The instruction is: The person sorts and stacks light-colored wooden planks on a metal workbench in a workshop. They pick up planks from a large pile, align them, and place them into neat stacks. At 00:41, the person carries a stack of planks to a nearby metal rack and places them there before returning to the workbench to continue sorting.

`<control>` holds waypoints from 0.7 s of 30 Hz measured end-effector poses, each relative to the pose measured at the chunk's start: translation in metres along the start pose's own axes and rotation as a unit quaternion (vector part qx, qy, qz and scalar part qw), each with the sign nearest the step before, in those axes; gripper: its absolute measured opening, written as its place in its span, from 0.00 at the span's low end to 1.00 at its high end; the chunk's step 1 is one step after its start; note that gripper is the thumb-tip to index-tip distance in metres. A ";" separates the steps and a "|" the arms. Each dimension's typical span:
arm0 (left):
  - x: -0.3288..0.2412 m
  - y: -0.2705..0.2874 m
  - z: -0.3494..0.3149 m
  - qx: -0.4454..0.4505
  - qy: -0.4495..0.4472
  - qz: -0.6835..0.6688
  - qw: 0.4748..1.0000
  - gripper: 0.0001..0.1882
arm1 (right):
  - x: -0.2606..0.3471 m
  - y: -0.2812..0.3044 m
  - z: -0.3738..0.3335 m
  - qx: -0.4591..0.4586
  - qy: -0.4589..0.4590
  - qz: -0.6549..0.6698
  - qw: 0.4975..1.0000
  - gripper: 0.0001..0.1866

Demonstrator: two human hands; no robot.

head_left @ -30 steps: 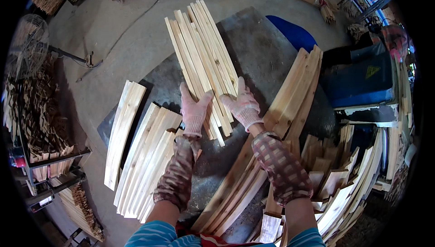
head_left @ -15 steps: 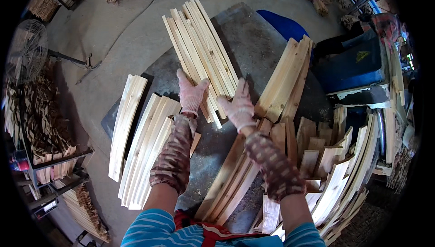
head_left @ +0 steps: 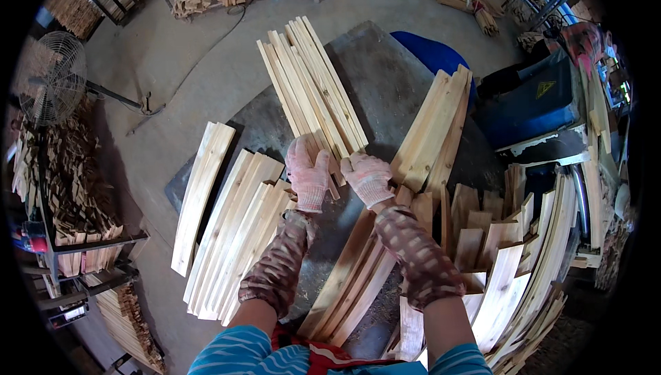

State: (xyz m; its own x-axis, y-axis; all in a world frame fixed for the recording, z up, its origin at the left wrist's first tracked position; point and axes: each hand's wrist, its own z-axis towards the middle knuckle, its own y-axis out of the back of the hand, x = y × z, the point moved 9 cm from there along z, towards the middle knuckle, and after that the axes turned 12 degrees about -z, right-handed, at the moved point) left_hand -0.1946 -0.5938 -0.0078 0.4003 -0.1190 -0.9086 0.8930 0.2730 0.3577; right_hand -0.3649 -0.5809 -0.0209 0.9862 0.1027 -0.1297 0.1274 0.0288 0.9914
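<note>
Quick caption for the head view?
Gloved left hand and right hand grip a slat bundle over the worktable.

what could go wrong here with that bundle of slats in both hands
1. The left hand and right hand grip only the near end of the fanned bundle of pale wooden slats; outer slats could slide loose.
2. The far ends might knock the long pale planks leaning beside them.
3. Rough edges could splinter through the knitted gloves.
</note>
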 end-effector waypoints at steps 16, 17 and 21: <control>-0.105 0.040 0.005 0.092 0.226 -0.548 0.800 0.41 | -0.076 0.025 0.013 0.020 -0.204 0.390 0.898 0.26; -0.082 0.043 0.016 0.043 0.227 -0.513 0.827 0.41 | -0.072 0.025 0.024 0.050 -0.189 0.320 0.927 0.29; 0.033 0.022 0.068 0.018 0.259 -0.228 0.938 0.42 | -0.058 -0.034 0.039 0.132 -0.203 0.397 0.885 0.37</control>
State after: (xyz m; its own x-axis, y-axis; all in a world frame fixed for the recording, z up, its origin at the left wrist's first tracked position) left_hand -0.1475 -0.6567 -0.0154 -0.1701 0.2676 -0.9484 0.9573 0.2733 -0.0946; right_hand -0.4222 -0.6269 -0.0465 0.7255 -0.3807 0.5733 -0.6558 -0.1302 0.7436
